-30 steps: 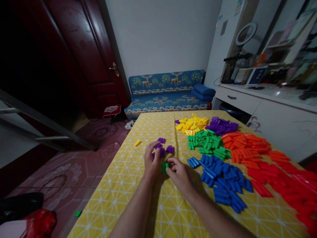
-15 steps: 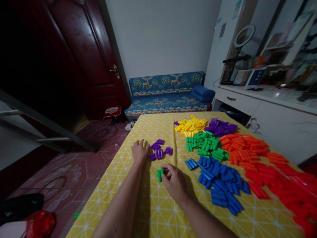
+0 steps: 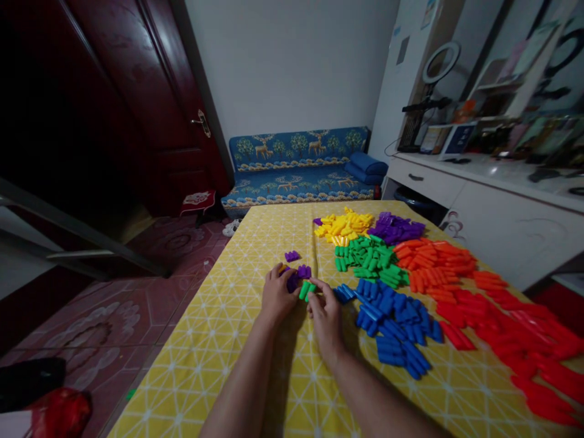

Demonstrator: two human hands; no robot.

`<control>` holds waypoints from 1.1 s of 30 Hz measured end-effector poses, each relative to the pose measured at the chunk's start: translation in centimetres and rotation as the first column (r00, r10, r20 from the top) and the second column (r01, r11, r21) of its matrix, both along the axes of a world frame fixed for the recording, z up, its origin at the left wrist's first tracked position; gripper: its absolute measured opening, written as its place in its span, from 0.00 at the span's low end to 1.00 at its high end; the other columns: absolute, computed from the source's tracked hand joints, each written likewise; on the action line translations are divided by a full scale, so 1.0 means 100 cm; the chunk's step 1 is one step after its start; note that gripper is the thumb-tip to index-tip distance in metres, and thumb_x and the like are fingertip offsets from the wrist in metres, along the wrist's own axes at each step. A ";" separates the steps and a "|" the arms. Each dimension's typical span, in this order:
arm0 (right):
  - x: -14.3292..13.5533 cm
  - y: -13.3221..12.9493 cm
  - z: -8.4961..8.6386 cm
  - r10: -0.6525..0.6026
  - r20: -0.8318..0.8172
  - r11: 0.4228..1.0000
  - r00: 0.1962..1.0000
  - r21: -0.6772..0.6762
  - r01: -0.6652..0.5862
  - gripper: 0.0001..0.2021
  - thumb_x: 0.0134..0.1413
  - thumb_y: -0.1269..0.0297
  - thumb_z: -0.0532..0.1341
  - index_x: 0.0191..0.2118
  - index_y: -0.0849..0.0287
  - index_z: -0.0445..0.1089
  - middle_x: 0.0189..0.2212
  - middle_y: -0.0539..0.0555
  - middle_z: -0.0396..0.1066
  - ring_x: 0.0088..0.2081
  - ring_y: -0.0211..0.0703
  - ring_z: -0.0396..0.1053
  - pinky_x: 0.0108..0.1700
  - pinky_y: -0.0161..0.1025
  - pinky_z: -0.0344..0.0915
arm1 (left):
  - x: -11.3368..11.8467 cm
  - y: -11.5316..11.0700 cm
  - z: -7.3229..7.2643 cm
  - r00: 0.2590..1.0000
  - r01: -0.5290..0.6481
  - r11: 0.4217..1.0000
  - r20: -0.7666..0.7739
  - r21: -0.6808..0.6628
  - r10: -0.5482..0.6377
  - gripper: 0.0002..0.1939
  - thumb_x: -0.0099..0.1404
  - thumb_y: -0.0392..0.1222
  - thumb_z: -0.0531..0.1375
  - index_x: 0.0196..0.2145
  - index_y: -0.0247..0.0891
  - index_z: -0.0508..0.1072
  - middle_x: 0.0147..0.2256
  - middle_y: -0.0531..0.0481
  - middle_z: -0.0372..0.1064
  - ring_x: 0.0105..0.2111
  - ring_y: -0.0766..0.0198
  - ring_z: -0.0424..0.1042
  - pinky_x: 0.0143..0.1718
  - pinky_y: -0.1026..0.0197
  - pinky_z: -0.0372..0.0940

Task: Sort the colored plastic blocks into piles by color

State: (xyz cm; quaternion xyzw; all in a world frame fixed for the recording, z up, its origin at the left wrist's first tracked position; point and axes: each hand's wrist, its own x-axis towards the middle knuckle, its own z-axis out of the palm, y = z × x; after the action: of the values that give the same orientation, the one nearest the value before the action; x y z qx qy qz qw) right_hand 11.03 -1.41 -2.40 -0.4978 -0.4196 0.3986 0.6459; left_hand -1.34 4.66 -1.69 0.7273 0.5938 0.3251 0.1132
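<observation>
While both forearms reach up from the lower edge, your left hand [image 3: 276, 297], frame centre: palm down, fingers bent, gripping a yellow piece [image 3: 283, 268] beside purple pieces [image 3: 304, 272]. Your right hand [image 3: 326, 315], just right of centre: thumb and fingers closed on a green piece [image 3: 306, 291], frame centre. Changed from half a second ago: your left hand brought rightward, near your right; green piece now just beside the purple. Labels: dark blue box [image 3: 460, 140], upper right, pale marking too small to read.
</observation>
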 end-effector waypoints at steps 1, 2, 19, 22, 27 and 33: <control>0.001 0.000 0.000 -0.001 -0.028 1.000 1.000 -0.014 0.000 0.17 0.52 0.59 0.60 0.48 0.60 0.70 0.24 0.48 0.68 0.24 0.37 0.64 0.25 0.33 0.63 | 0.004 -0.004 0.000 0.999 -0.048 0.999 -0.012 0.007 0.048 0.24 0.56 0.42 0.66 0.51 0.40 0.76 0.58 0.38 0.62 0.58 0.44 0.62 0.60 0.46 0.59; 0.002 0.001 0.000 -0.002 -0.060 0.999 0.998 -0.033 0.000 0.17 0.52 0.58 0.61 0.47 0.59 0.70 0.23 0.47 0.67 0.24 0.37 0.64 0.25 0.33 0.63 | 0.007 -0.008 0.001 0.996 -0.087 0.996 -0.018 0.016 0.088 0.22 0.57 0.43 0.65 0.51 0.40 0.76 0.58 0.38 0.63 0.57 0.45 0.63 0.59 0.47 0.60; 0.009 0.004 0.011 0.093 -0.038 0.995 0.995 0.023 -0.092 0.12 0.47 0.60 0.65 0.38 0.58 0.69 0.28 0.51 0.75 0.29 0.41 0.74 0.31 0.35 0.69 | 0.003 -0.013 0.007 0.998 -0.064 0.996 0.016 0.055 0.063 0.16 0.55 0.37 0.64 0.43 0.47 0.79 0.43 0.51 0.79 0.44 0.54 0.71 0.42 0.58 0.66; 0.027 0.013 0.019 0.025 -0.048 0.999 0.999 0.033 -0.024 0.13 0.48 0.58 0.65 0.38 0.59 0.69 0.29 0.52 0.75 0.29 0.42 0.74 0.32 0.37 0.71 | 0.003 -0.011 0.004 0.997 -0.071 0.992 0.038 0.102 0.068 0.12 0.60 0.39 0.60 0.40 0.46 0.79 0.39 0.50 0.79 0.42 0.54 0.73 0.42 0.57 0.66; 0.062 0.035 0.027 -0.141 -0.103 0.985 0.985 0.083 0.150 0.28 0.46 0.55 0.66 0.53 0.61 0.65 0.44 0.62 0.76 0.45 0.52 0.75 0.47 0.48 0.71 | 0.005 -0.008 0.004 0.977 -0.006 0.993 0.214 0.121 -0.020 0.10 0.58 0.38 0.61 0.37 0.44 0.80 0.38 0.48 0.79 0.41 0.53 0.75 0.46 0.53 0.67; 0.054 0.029 0.019 -0.197 0.023 0.974 0.980 0.122 0.192 0.34 0.50 0.59 0.63 0.63 0.58 0.56 0.55 0.67 0.67 0.55 0.53 0.69 0.47 0.47 0.71 | 0.012 -0.008 0.008 0.821 0.005 0.999 0.571 0.051 -0.033 0.09 0.56 0.40 0.64 0.35 0.40 0.80 0.36 0.47 0.80 0.37 0.56 0.77 0.45 0.55 0.69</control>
State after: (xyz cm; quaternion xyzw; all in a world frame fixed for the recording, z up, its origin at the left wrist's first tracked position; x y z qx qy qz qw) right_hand 16.43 1.51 -0.47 -0.5040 -0.4031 0.2990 0.7030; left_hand -0.11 3.82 -0.86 0.6049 0.5175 0.5407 0.2719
